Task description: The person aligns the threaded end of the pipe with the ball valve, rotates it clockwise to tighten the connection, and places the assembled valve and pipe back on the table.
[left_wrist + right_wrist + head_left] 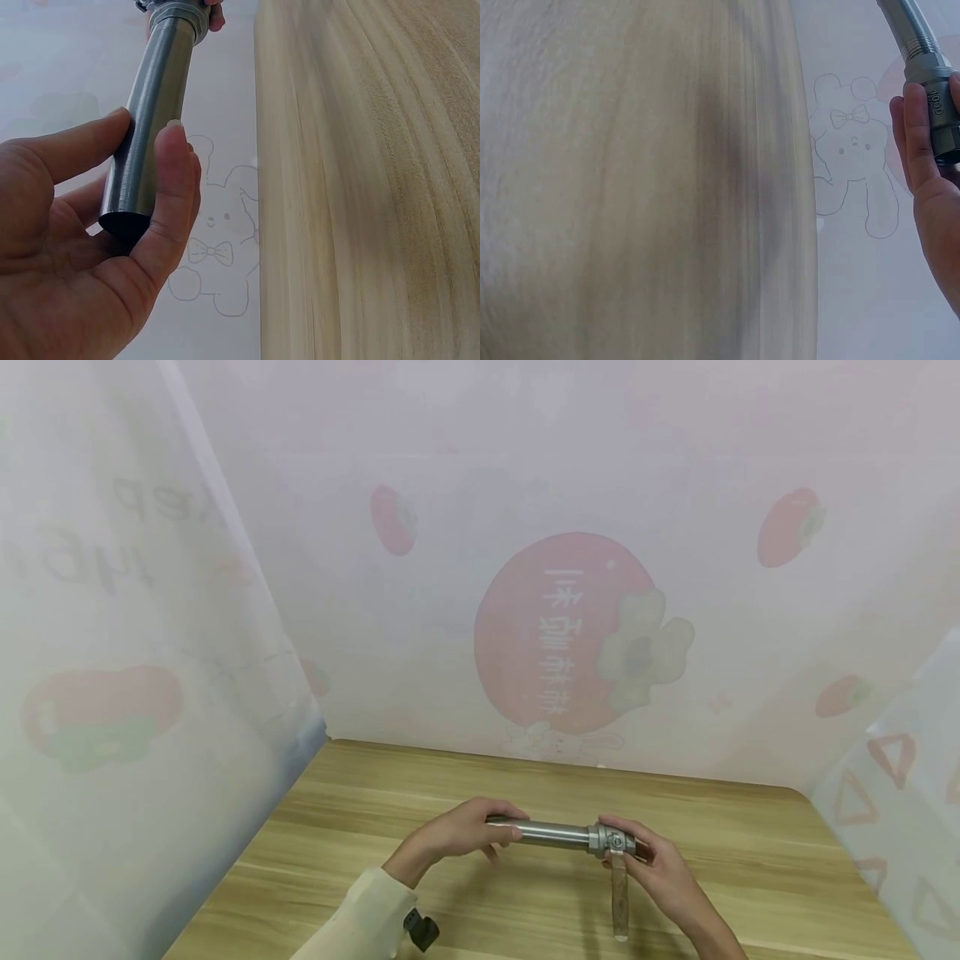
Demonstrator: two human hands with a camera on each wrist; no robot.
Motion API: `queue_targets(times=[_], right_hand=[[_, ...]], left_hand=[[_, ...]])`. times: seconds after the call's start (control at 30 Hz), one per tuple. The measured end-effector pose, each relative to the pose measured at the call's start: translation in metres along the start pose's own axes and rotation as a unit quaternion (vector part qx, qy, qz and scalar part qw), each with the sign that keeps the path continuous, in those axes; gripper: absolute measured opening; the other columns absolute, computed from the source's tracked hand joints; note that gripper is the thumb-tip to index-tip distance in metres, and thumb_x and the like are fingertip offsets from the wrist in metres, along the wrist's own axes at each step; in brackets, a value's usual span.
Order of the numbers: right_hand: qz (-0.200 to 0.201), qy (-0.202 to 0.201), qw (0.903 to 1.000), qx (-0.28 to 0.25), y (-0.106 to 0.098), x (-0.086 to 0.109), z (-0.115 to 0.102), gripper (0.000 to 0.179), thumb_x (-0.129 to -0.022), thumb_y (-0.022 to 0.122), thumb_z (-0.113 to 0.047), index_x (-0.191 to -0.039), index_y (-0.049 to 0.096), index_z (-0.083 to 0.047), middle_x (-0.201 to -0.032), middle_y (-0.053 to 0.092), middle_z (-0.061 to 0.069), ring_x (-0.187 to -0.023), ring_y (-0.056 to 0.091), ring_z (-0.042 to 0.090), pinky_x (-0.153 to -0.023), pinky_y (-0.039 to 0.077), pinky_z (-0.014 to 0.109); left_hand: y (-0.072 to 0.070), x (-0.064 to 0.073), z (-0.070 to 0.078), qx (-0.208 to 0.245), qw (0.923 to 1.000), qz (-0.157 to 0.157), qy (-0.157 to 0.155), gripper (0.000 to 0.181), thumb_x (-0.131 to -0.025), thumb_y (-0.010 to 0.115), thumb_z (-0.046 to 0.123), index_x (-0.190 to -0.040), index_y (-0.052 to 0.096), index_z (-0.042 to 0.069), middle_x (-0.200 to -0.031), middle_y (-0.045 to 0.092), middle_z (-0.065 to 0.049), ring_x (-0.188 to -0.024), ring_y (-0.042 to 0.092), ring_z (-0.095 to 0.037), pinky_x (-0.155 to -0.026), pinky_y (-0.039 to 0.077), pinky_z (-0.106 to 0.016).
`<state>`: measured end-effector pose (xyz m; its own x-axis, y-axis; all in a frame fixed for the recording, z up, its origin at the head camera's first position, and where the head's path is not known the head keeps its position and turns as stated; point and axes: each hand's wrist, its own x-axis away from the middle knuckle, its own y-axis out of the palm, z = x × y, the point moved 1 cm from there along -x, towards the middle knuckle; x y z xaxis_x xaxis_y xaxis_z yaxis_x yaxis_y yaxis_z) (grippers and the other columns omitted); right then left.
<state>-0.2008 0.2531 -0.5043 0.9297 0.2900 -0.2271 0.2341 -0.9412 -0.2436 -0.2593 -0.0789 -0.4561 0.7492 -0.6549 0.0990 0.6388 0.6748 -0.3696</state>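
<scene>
A shiny metal pipe (553,833) joins a ball valve (611,839) at its threaded right end. My left hand (476,827) grips the pipe near its free end, thumb and fingers on either side; the left wrist view shows the dark open end of the pipe (142,157) by the palm. My right hand (663,868) holds the valve body, fingers behind and thumb in front. From the valve a long lever handle (619,897), brownish along its length, points toward me. In the right wrist view raised lettering shows on the valve (939,105) beside the fingers.
Below the hands lies a wood-grain table (360,793). A pale curtain (300,527) printed with red fruit rises behind it, with similar sheets at left and right. A black wrist device (422,930) sits at the left sleeve (367,914).
</scene>
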Motion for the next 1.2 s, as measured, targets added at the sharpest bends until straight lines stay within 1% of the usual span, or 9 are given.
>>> queue_targets(times=[0.23,0.33,0.57,0.77,0.93,1.07,1.2], right_hand=[[-0.002,0.009,1.0,-0.001,0.0003,0.0004,0.0,0.052,-0.107,0.069,-0.008,-0.155,0.053,0.006,-0.15,0.054,0.039,-0.111,0.074,0.008,-0.095,0.065,0.028],[-0.003,0.013,0.9999,0.001,0.0,0.0008,-0.0004,0.052,-0.107,0.069,-0.009,-0.155,0.053,0.006,-0.149,0.054,0.039,-0.11,0.075,0.009,-0.095,0.064,0.028],[-0.016,0.003,0.9999,0.002,-0.0014,0.0009,-0.0009,0.052,-0.109,0.067,-0.009,-0.156,0.051,0.007,-0.149,0.052,0.042,-0.109,0.076,0.009,-0.095,0.065,0.028],[-0.021,0.004,0.9998,0.0,-0.0033,0.0001,-0.0029,0.051,-0.11,0.065,-0.01,-0.156,0.051,0.008,-0.147,0.053,0.041,-0.108,0.076,0.012,-0.094,0.065,0.028],[-0.025,0.004,0.9997,-0.001,-0.0052,-0.0008,-0.0024,0.05,-0.11,0.064,-0.009,-0.156,0.051,0.007,-0.147,0.053,0.042,-0.108,0.077,0.014,-0.095,0.065,0.029],[-0.026,0.0,0.9996,-0.003,-0.006,-0.0012,-0.0025,0.049,-0.111,0.063,-0.007,-0.156,0.05,0.008,-0.147,0.052,0.042,-0.109,0.077,0.014,-0.096,0.065,0.031],[-0.028,-0.004,0.9996,-0.003,-0.0063,-0.0013,-0.0027,0.048,-0.111,0.061,-0.006,-0.156,0.05,0.008,-0.148,0.051,0.042,-0.109,0.077,0.012,-0.096,0.065,0.032]], left_hand=[[0.0004,0.0011,0.0,0.009,0.9999,-0.002,0.008,0.032,-0.109,0.069,0.017,-0.139,0.07,0.007,-0.123,0.071,-0.011,-0.105,0.064,-0.02,-0.084,0.068,-0.05],[0.0004,0.0006,-0.0002,0.009,0.9999,-0.003,0.011,0.032,-0.109,0.07,0.018,-0.139,0.071,0.008,-0.124,0.071,-0.011,-0.105,0.065,-0.019,-0.085,0.068,-0.048],[0.0002,0.0002,-0.0005,0.007,0.9999,-0.001,0.013,0.031,-0.108,0.071,0.019,-0.138,0.072,0.011,-0.12,0.072,-0.009,-0.105,0.067,-0.019,-0.085,0.068,-0.044],[0.0002,-0.0002,0.0005,0.009,0.9999,0.003,0.012,0.031,-0.107,0.072,0.018,-0.137,0.073,0.011,-0.118,0.072,-0.008,-0.106,0.069,-0.022,-0.085,0.068,-0.044],[0.0003,-0.0007,0.0005,0.007,0.9999,0.002,0.013,0.032,-0.107,0.072,0.018,-0.139,0.072,0.01,-0.12,0.072,-0.009,-0.107,0.069,-0.023,-0.084,0.068,-0.042],[0.0002,-0.0015,0.0006,0.016,0.9998,0.003,0.007,0.035,-0.107,0.073,0.017,-0.14,0.071,0.006,-0.124,0.073,-0.012,-0.108,0.071,-0.024,-0.084,0.068,-0.04],[0.0001,-0.0023,0.0005,0.021,0.9998,0.004,0.005,0.035,-0.105,0.075,0.015,-0.139,0.072,0.005,-0.123,0.073,-0.012,-0.106,0.071,-0.023,-0.085,0.068,-0.039]])
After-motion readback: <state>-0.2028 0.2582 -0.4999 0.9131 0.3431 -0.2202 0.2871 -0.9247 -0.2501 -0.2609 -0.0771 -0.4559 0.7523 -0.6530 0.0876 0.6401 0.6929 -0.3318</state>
